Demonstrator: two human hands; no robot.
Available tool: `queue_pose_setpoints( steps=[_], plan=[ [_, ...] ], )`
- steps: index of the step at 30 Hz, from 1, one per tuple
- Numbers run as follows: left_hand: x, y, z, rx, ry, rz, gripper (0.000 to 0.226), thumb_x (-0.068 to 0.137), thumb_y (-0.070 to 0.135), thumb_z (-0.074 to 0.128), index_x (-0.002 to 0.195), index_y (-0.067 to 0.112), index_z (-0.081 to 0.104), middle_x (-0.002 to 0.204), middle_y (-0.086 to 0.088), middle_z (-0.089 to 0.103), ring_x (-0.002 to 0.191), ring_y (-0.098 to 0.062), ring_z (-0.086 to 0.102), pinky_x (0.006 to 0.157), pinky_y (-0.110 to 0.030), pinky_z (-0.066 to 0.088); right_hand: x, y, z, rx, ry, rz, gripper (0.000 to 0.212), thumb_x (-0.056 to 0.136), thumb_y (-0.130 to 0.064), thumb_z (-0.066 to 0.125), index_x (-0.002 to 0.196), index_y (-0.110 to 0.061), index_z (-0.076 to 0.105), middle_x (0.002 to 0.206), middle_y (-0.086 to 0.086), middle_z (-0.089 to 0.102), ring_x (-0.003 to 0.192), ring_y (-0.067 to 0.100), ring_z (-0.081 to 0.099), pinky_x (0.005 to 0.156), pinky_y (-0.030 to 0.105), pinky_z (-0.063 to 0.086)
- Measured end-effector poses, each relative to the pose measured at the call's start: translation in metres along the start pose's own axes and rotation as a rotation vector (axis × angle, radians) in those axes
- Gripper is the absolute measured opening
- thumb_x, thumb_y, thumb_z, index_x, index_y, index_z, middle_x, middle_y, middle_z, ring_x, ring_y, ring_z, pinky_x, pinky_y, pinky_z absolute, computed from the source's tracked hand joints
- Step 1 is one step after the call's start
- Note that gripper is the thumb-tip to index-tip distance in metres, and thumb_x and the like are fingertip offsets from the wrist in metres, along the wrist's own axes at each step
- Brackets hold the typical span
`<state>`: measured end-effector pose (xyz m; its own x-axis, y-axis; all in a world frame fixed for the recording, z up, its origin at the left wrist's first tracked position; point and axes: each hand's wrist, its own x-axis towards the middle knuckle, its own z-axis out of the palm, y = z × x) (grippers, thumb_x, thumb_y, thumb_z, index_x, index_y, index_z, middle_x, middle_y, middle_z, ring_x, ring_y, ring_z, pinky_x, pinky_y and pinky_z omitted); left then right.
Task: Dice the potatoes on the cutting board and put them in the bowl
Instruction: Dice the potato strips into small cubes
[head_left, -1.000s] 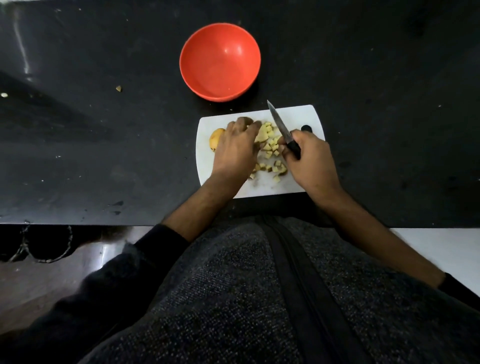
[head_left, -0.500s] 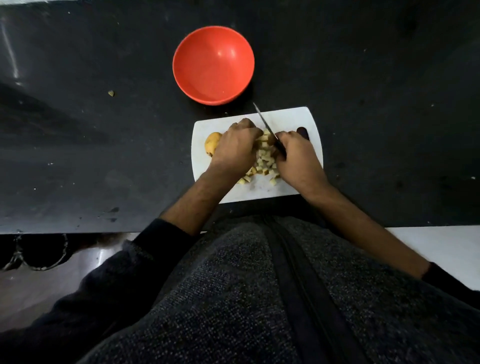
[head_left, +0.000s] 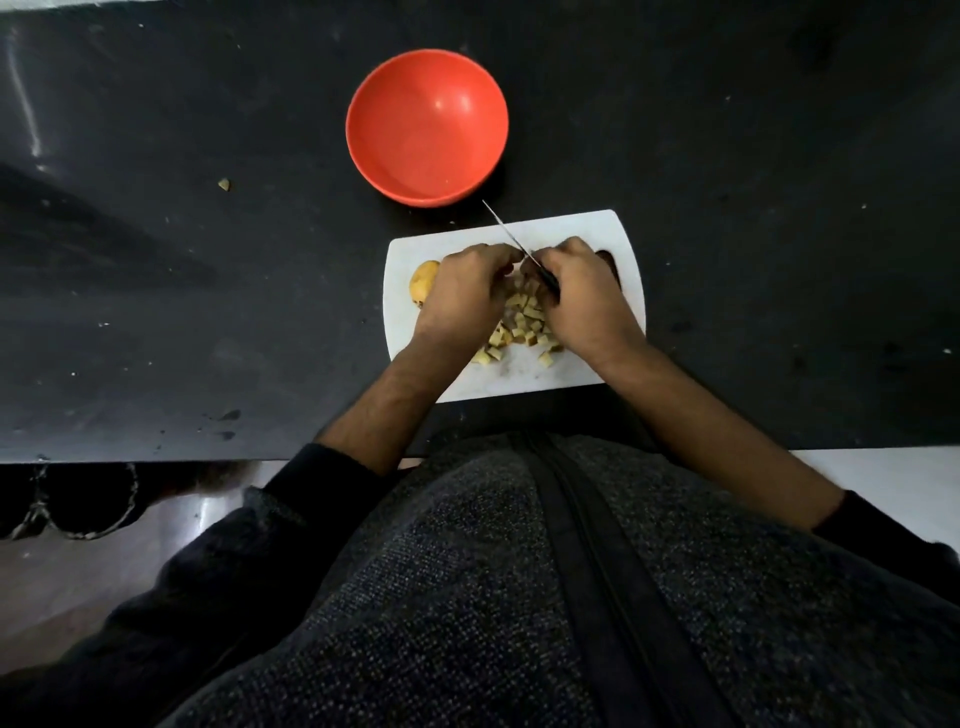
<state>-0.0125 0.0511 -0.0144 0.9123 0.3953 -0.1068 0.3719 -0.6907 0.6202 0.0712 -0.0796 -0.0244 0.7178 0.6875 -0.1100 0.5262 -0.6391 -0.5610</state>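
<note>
both hands (head_left: 462, 291) (head_left: 582, 296) closed in on cubes (head_left: 524, 322) mid-board (head_left: 571, 228); right grips knife (head_left: 511, 236), left curled, hold unclear. cubes likely light, slippery: scoop underneath. bowl (head_left: 358, 130) at 12.

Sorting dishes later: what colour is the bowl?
Orange-red, plain inside and out; the bowl shows in the head view.

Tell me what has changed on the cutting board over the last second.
The right hand, gripping the knife, has moved in toward the left hand, so the two now nearly meet over the diced potato. The blade has swung from raised and broadside to edge-on, its tip pointing toward the bowl. Unchanged: the uncut potato at the board's left end and the empty bowl.
</note>
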Motion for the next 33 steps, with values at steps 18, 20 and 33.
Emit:
queue_pose_setpoints(
  steps=[18,20,33],
  plan=[
    [-0.001,0.0,0.003,0.119,-0.073,0.012,0.018,0.084,0.005,0.074,0.1,0.013,0.072,0.105,-0.003,0.066,0.092,-0.017,0.061,0.077,-0.026,0.048,-0.013,0.072,-0.027,-0.241,0.038,-0.055,0.043,0.101,-0.026,0.052,0.138,-0.006,0.05,0.115,0.007,0.045,0.104,0.019,0.05,0.089,0.036,0.049],
    [-0.002,-0.001,0.003,0.111,-0.065,0.017,0.017,0.083,0.003,0.074,0.096,0.014,0.07,0.105,-0.002,0.063,0.09,-0.017,0.061,0.077,-0.029,0.051,-0.002,0.066,-0.023,-0.245,0.087,-0.026,0.035,0.102,-0.037,0.046,0.125,-0.012,0.055,0.109,-0.003,0.047,0.097,0.005,0.051,0.087,0.035,0.052],
    [-0.009,-0.012,0.001,-0.047,0.043,0.011,0.027,0.085,-0.002,0.065,0.108,0.013,0.068,0.097,-0.002,0.07,0.088,-0.017,0.066,0.078,-0.032,0.052,-0.009,0.017,-0.018,-0.076,0.036,-0.165,0.03,0.092,-0.01,0.061,0.121,-0.014,0.064,0.114,0.002,0.052,0.103,0.018,0.054,0.086,0.034,0.051]
  ],
)
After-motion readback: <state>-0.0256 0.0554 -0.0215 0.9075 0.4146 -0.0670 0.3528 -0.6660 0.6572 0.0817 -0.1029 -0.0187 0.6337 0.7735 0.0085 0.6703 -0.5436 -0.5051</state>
